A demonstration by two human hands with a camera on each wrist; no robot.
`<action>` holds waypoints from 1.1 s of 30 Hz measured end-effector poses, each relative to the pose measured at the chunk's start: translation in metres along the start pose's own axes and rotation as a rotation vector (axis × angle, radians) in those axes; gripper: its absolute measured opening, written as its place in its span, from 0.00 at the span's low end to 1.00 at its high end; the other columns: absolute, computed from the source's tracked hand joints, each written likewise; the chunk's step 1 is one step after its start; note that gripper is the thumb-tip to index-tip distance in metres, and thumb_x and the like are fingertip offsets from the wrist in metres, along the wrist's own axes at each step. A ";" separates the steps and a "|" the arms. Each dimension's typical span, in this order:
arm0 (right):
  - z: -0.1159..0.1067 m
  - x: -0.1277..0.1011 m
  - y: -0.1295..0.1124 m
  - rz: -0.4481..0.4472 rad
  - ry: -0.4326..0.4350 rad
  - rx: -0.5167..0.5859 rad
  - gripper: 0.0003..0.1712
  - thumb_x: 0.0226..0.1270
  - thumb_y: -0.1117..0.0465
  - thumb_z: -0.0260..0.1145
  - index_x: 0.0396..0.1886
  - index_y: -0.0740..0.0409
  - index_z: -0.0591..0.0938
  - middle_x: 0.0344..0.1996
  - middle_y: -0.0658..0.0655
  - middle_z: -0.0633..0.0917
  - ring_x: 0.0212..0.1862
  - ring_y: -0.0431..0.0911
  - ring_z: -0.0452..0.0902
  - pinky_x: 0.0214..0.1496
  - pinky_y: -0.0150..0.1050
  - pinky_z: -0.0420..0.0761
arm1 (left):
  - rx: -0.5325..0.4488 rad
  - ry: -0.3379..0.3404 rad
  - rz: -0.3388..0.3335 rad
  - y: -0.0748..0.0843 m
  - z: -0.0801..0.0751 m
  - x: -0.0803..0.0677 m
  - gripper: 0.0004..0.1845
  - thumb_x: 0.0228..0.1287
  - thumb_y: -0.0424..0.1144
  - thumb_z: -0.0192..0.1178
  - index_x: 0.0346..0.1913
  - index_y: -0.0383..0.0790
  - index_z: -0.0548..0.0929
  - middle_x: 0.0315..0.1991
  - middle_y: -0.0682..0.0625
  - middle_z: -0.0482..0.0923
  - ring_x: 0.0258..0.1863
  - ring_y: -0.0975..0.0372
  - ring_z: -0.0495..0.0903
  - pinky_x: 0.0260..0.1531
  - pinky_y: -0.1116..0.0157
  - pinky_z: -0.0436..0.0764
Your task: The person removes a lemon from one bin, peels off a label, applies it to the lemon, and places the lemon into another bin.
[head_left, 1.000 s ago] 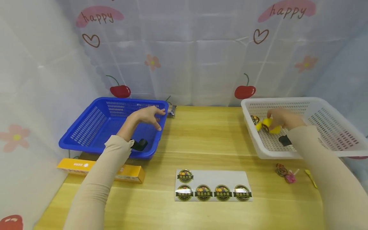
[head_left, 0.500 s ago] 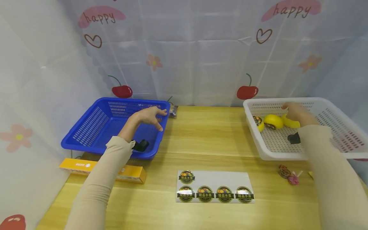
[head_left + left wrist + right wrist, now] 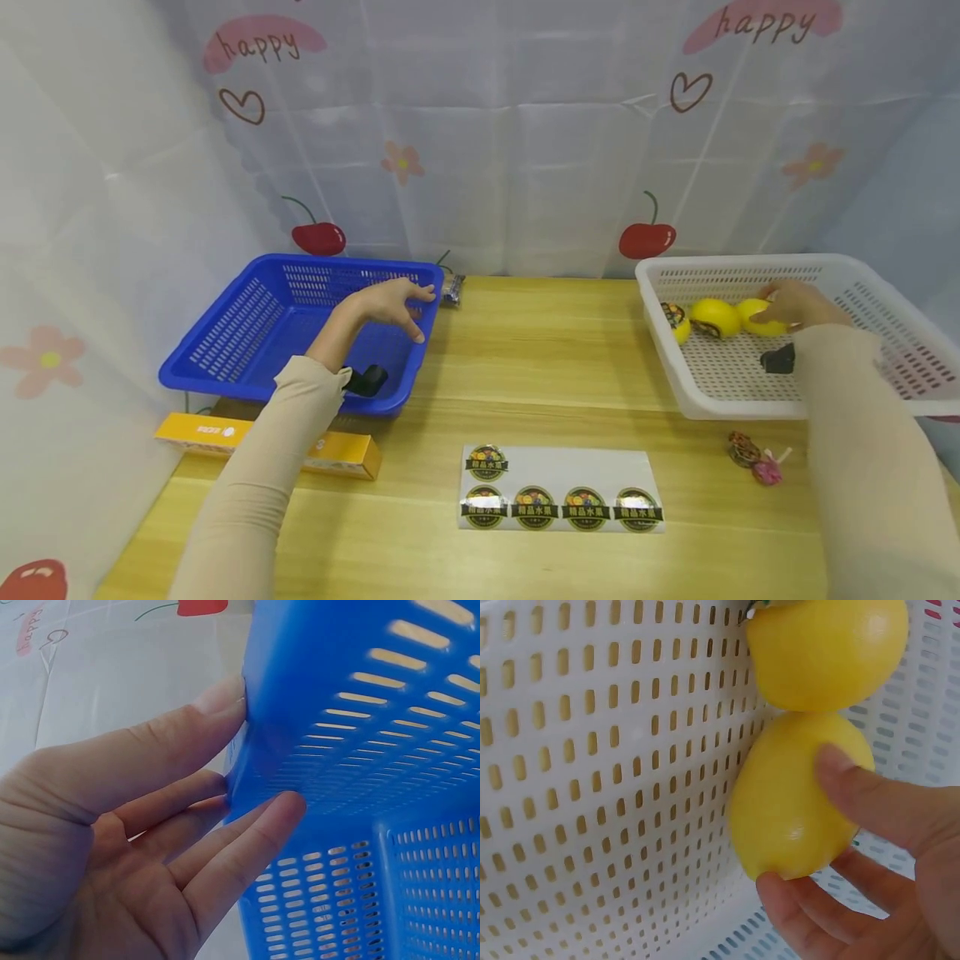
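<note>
My right hand (image 3: pixel 795 304) reaches into the white basket (image 3: pixel 750 267) and grips a yellow lemon (image 3: pixel 756 319). The right wrist view shows my thumb and fingers (image 3: pixel 855 787) curled round that lemon (image 3: pixel 795 795). A second lemon (image 3: pixel 714 317) touches it on the left, and a third one with a dark sticker (image 3: pixel 675 321) lies by the basket's left wall. My left hand (image 3: pixel 405 312) rests on the right rim corner of the blue basket (image 3: pixel 247 308). Its fingers (image 3: pixel 247 847) lie fairly straight against the blue wall.
A sticker sheet (image 3: pixel 558 496) with several round fruit labels lies at the table's front middle. A long yellow box (image 3: pixel 337 450) sits in front of the blue basket. Small wrappers (image 3: pixel 753 458) lie in front of the white basket, and a dark packet (image 3: pixel 448 289) sits by the curtain.
My right hand has moved right and further into the white basket, and it now holds the rightmost lemon. The left hand has stayed on the blue basket's rim.
</note>
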State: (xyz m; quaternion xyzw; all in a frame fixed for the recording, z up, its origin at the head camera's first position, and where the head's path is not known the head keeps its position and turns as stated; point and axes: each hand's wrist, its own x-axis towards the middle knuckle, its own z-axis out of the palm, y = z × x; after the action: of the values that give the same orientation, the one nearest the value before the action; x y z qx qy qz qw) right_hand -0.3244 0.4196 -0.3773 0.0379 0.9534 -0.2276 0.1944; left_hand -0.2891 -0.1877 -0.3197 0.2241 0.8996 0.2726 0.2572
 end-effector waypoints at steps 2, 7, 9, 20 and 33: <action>-0.001 -0.002 0.000 0.005 0.016 0.001 0.46 0.56 0.59 0.69 0.63 0.79 0.55 0.59 0.82 0.56 0.53 0.73 0.62 0.45 0.59 0.76 | -0.002 0.003 -0.002 0.000 0.000 0.000 0.41 0.50 0.28 0.69 0.67 0.24 0.61 0.72 0.36 0.48 0.58 0.46 0.72 0.55 0.56 0.75; -0.001 -0.011 0.005 -0.006 0.055 -0.074 0.45 0.50 0.61 0.73 0.59 0.83 0.61 0.55 0.84 0.63 0.49 0.74 0.66 0.43 0.64 0.74 | 0.005 0.002 0.003 -0.001 0.000 0.001 0.42 0.49 0.28 0.70 0.66 0.23 0.61 0.71 0.35 0.48 0.58 0.46 0.73 0.54 0.56 0.75; -0.001 -0.013 0.008 -0.038 0.051 -0.085 0.40 0.51 0.63 0.72 0.55 0.85 0.65 0.51 0.84 0.68 0.45 0.71 0.71 0.39 0.59 0.78 | 0.002 0.000 0.006 -0.001 -0.001 0.001 0.42 0.49 0.28 0.70 0.66 0.23 0.61 0.71 0.35 0.48 0.58 0.45 0.72 0.54 0.56 0.75; -0.002 -0.019 0.007 -0.114 0.030 -0.031 0.37 0.55 0.49 0.71 0.42 0.82 0.71 0.38 0.74 0.74 0.38 0.60 0.74 0.34 0.48 0.82 | -0.015 -0.004 -0.015 -0.003 0.003 -0.001 0.41 0.50 0.29 0.69 0.67 0.25 0.61 0.72 0.37 0.47 0.59 0.46 0.72 0.56 0.55 0.74; 0.004 -0.011 0.015 -0.009 -0.090 0.065 0.54 0.51 0.50 0.74 0.57 0.87 0.56 0.53 0.83 0.60 0.50 0.70 0.66 0.38 0.49 0.81 | -0.003 -0.004 0.004 0.001 0.001 -0.001 0.41 0.50 0.28 0.69 0.67 0.24 0.61 0.72 0.36 0.47 0.58 0.45 0.72 0.54 0.56 0.75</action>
State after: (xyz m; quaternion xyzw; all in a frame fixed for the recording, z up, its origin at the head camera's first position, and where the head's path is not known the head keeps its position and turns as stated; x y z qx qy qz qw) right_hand -0.3102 0.4316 -0.3821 0.0297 0.9359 -0.2609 0.2349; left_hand -0.2876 -0.1874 -0.3191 0.2259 0.8983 0.2739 0.2588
